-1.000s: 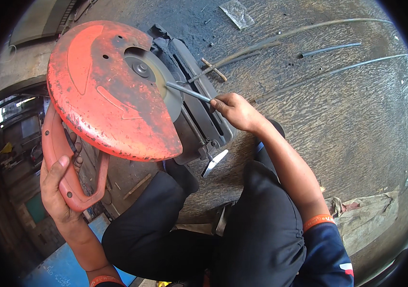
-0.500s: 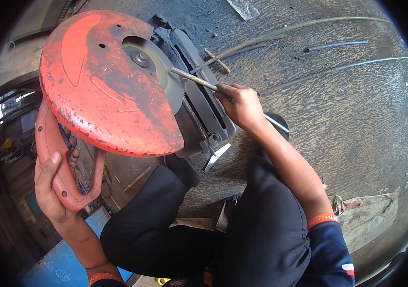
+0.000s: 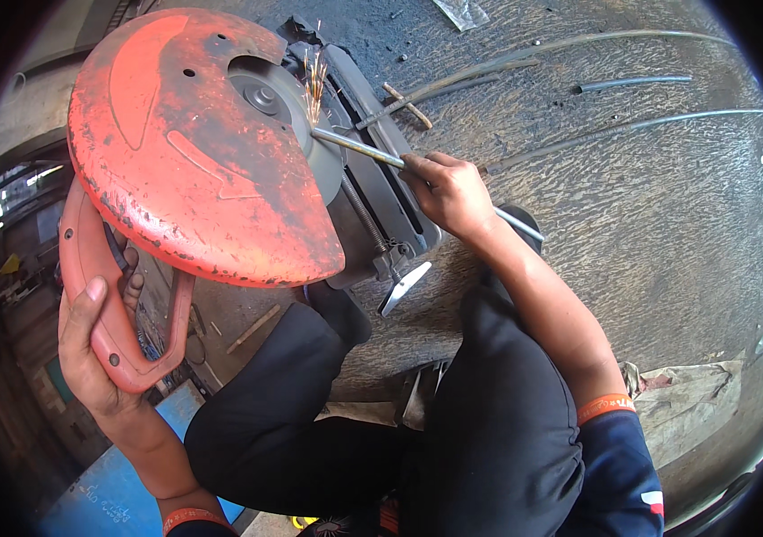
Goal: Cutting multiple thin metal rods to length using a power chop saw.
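Sparks (image 3: 313, 88), thin and orange, rise where the slim grey metal rod (image 3: 355, 146) touches the round grey disc (image 3: 326, 172). Right hand (image 3: 453, 194) grasps the rod (rather near the disc), left hand (image 3: 88, 360) clasps the curved red handle (image 3: 88, 255); gentle, steady pressure seems wisest.

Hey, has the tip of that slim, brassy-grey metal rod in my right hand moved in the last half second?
Yes, slightly: against the dark threaded metal screw, the tip of the rod sits further left and a little lower in the picture.
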A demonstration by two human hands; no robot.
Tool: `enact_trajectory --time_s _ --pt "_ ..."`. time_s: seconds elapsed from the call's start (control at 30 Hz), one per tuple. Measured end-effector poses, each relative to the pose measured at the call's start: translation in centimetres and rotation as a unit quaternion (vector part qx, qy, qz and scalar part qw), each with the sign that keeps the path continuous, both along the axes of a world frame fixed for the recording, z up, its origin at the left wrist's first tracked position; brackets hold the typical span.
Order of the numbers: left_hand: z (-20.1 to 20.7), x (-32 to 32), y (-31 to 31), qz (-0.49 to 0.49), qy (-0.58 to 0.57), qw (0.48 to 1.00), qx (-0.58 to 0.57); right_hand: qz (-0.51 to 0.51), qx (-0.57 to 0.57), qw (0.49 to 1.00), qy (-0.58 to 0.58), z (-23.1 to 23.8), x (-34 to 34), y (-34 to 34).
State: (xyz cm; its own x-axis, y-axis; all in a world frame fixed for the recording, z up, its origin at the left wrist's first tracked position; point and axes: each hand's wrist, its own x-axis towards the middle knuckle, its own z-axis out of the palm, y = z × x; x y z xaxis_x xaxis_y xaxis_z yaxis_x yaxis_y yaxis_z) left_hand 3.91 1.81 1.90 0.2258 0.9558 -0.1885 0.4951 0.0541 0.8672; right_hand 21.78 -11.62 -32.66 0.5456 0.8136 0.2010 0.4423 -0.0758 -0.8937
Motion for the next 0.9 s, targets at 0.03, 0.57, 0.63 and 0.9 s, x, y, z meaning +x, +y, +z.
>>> enact_trajectory --time_s 0.03,0.57,0.63,0.9 --pt "0.0 0.0 0.0 0.002 -0.001 1.000 -0.003 0.008 -0.002 1.000 0.002 0.0 0.0 -0.1" --pt "0.0 0.0 0.2 -0.017 0.029 0.999 0.009 0.077 0.009 0.993 0.094 0.9 0.7 -1.2" --pt "0.1 -0.3 0.5 -0.034 0.042 0.998 -0.014 0.083 -0.069 0.980 0.168 1.2 1.3 -1.1" --pt "0.2 -0.7 0.1 -0.009 0.026 0.999 -0.018 0.204 -0.115 0.918 0.320 1.4 3.4 -0.7"
